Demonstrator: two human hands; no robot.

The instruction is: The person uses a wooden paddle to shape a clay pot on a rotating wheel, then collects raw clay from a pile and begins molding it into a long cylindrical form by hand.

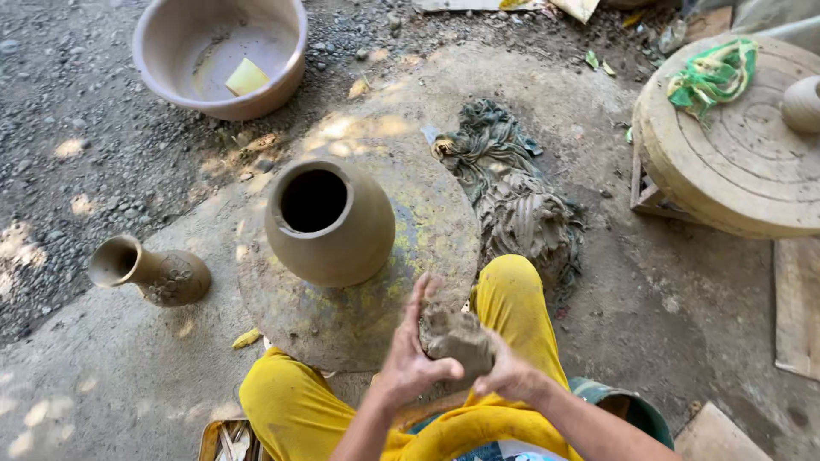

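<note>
A small vase [154,273] lies left, a pot [329,224] stands on the wheel [427,222], and the left hand [408,354] and right hand [508,376] squeeze a clay lump [457,337] that could crumble onto the yellow trousers [512,294]

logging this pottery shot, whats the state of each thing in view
clay lump: held between both hands
left hand: closed on the lump
right hand: closed on the lump
large pot: upright on wheel, mouth open
pottery wheel: mud-smeared
small vase: lying on its side
basin: upright, yellow sponge inside
wet rag: crumpled, muddy
</note>
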